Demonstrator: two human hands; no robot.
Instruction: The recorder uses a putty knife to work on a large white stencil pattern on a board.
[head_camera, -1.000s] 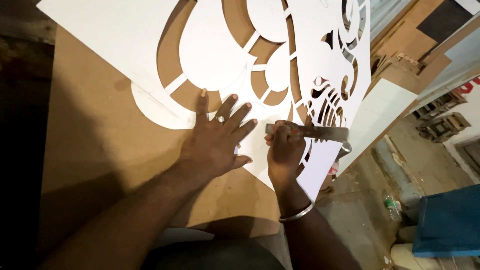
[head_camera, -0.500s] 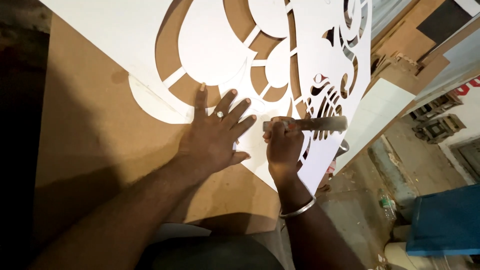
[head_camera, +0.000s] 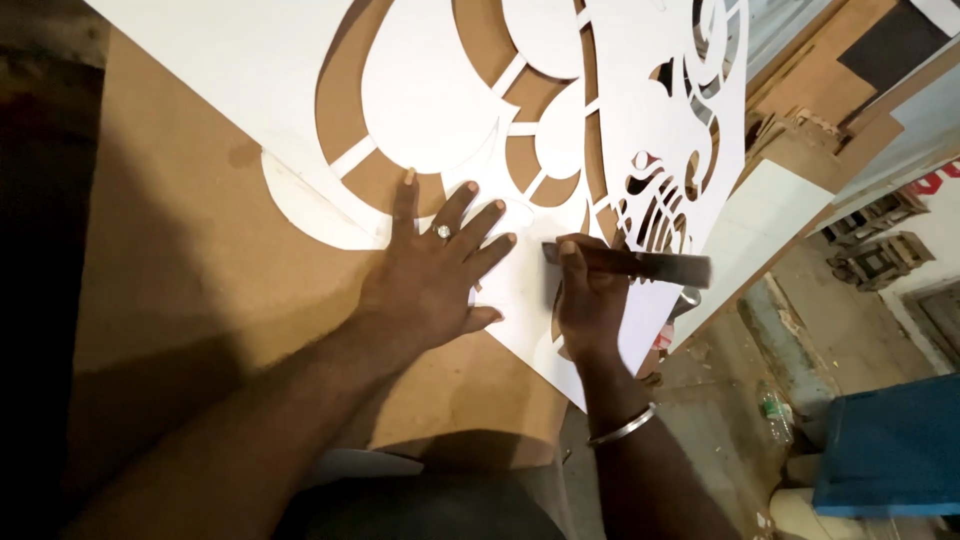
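Note:
A large white sheet (head_camera: 430, 90) with curved cut-out shapes lies on a brown board (head_camera: 180, 260). My left hand (head_camera: 435, 275), a ring on one finger, presses flat with spread fingers on the sheet's lower edge. My right hand (head_camera: 590, 300), with a metal bangle at the wrist, grips a dark flat tool (head_camera: 640, 266) that looks like a file, held level across the sheet just right of the left fingertips. The tool's tip near the left hand is blurred.
The brown board ends near my body at its front edge (head_camera: 480, 440). A white panel (head_camera: 760, 230) leans off to the right. Below on the floor are a plastic bottle (head_camera: 775, 412), a blue box (head_camera: 890, 450) and stacked wooden boards (head_camera: 820, 110).
The right hand has shifted the tool, which now lies more level and slightly higher across the sheet. The left hand has stayed pressed flat in the same place.

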